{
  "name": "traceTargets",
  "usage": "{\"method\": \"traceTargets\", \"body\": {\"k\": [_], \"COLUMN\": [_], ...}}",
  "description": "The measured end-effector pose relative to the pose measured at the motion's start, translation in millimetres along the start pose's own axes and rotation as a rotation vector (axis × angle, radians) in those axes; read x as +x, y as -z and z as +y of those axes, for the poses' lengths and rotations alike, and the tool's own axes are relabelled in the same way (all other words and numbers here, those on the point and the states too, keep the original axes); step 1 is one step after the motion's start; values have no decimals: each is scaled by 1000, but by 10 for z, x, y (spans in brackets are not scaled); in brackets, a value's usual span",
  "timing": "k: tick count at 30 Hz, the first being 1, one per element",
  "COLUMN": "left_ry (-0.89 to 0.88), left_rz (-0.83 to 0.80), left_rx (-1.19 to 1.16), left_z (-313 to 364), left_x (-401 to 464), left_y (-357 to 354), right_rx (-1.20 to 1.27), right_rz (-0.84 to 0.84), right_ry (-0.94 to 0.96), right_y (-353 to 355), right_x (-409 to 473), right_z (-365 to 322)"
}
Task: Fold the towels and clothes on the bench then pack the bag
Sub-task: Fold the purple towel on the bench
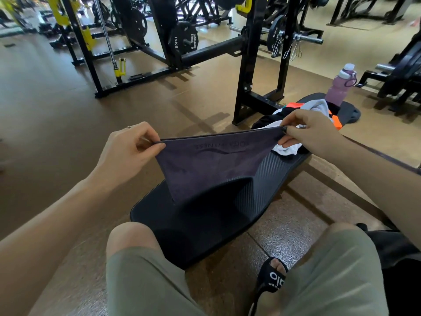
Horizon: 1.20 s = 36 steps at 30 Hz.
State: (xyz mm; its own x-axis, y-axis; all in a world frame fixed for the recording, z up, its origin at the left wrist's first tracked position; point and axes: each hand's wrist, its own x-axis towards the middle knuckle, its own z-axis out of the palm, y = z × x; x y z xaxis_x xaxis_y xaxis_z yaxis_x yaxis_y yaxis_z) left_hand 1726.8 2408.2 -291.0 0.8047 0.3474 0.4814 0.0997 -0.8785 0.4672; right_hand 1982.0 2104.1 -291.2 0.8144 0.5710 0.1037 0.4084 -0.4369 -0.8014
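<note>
A dark purple towel (205,167) with faint lettering hangs in the air above the black padded bench (268,174). My left hand (129,149) pinches its left top corner and my right hand (312,131) pinches its right top corner, so the top edge is stretched taut. The lower part droops to a point over the bench. Behind my right hand lies a heap of clothes (314,108) on the bench, white, black and orange, partly hidden by the hand. A black bag (396,249) shows at the right edge, mostly out of view.
A pink water bottle (340,86) stands at the bench's far end. A black weight rack (248,65) with a loaded barbell stands just behind the bench. My knees in olive shorts (141,277) and a sandalled foot (273,277) are in front. Brown floor lies to the left.
</note>
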Motion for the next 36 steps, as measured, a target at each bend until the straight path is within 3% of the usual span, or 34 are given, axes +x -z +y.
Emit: {"method": "traceTargets", "body": {"k": [18, 29, 34, 36], "left_ry": [-188, -138, -3, 27], "left_rz": [-133, -165, -188, -112], "left_rx": [42, 185, 294, 322], "left_z": [-59, -259, -496, -560], "left_x": [32, 96, 381, 531], "left_y": [34, -71, -197, -135], "right_rx": [-42, -155, -249, -238], "right_rz": [-18, -123, -103, 0], "right_ry": [-13, -6, -30, 7], "right_y": [31, -29, -379, -521], "right_x": [52, 251, 709, 903], "right_z": [78, 69, -40, -124]}}
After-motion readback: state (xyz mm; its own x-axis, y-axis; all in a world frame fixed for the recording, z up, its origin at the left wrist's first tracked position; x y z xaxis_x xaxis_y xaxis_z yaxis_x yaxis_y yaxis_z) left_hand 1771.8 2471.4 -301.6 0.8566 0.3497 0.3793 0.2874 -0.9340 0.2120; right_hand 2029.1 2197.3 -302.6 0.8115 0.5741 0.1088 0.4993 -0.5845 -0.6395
